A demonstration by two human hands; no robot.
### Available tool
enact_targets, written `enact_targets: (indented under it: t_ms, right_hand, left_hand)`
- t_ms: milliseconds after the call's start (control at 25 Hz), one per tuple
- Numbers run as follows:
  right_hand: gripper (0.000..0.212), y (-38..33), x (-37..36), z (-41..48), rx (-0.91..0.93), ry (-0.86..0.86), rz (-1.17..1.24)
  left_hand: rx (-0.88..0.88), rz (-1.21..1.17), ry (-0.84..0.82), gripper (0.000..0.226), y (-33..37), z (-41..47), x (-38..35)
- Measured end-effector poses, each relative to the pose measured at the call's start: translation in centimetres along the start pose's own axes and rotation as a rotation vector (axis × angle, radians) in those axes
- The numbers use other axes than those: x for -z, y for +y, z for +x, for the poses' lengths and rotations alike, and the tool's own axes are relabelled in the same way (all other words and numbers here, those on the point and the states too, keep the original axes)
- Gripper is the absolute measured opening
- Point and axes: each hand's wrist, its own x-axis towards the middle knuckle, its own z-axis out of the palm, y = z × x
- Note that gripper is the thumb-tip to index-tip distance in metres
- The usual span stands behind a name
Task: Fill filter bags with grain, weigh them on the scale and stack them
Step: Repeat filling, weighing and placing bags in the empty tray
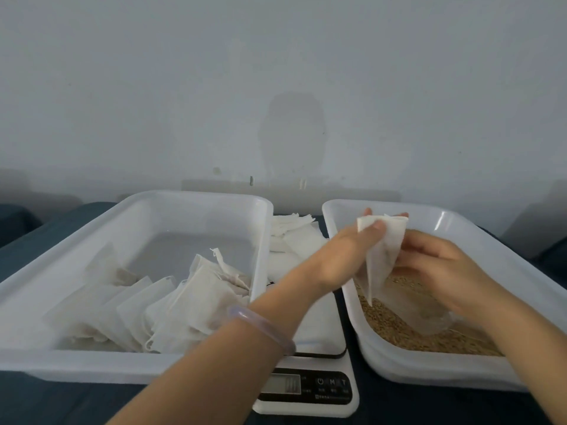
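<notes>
**A:** Grip?
**B:** Left hand (346, 250) pinches the filter bag (383, 250) at its top corner, thumb in front, fingers behind. Right hand (441, 265) has its fingers curled on the bag's right edge, approx mid-height. Prob to tease the mouth open.

**A:** Where's the bag?
**B:** In the air just above the grain (395, 329) in the right tray (460, 216), lower tip hanging toward it.

**A:** Handling?
**B:** I'd guess v. light, thin and floppy, w/ no stiffness. Take it by the top hem on both sides, else the mouth collapses. Once filled it'll sag, so support it from below.

**A:** Looks?
**B:** White, flat, creased, empty afaict.

**A:** Around it?
**B:** Scale (319, 391) sits btwn the trays, w/ spare bags (294, 237) behind it. Filled bags (190, 302) lie overlapped in the left tray (190, 197).
</notes>
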Motion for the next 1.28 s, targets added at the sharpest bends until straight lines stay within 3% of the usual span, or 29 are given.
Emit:
enact_targets:
  t_ms: [80,200,360,560,640,800,880,1040,1280]
  right_hand:
    - [0.039,-0.7,-1.5,0.2,0.000,-0.098,0.277]
    - [0.033,-0.8,-2.8,0.5,0.013,-0.175,0.392]
    - [0.034,-0.8,-4.7,0.7,0.025,-0.148,0.330]
    - [0.033,-0.5,-6.0,1.7,0.046,-0.041,0.221]
    - [0.030,-0.4,-6.1,1.9,0.037,-0.014,0.232]
    - [0.027,-0.2,-6.3,2.1,0.023,0.026,0.242]
    - [0.029,-0.4,-6.4,1.9,0.034,-0.015,0.218]
    - [0.053,-1.0,-6.5,2.0,-0.010,-0.145,0.202]
    - [0.038,-1.7,-7.8,2.3,-0.080,-0.223,0.345]
  left_hand:
    - [-0.013,-0.080,-0.053,0.036,0.6,-0.4,0.6]
    - [0.061,-0.226,-0.072,0.036,1.0,-1.2,1.8]
    - [0.133,-0.221,-0.132,0.040,0.7,-2.3,3.2]
    - [0.178,-0.107,0.015,0.052,0.1,-2.9,5.4]
    - [0.167,0.025,0.025,0.040,0.1,-3.5,6.2]
    - [0.172,0.173,0.206,0.021,-0.4,-3.7,7.0]
    - [0.139,0.163,0.234,0.022,-0.7,-3.8,7.1]
    - [0.098,0.271,0.266,0.007,-1.1,-4.0,6.7]
    - [-0.010,0.111,0.250,0.011,-0.7,-3.7,5.7]
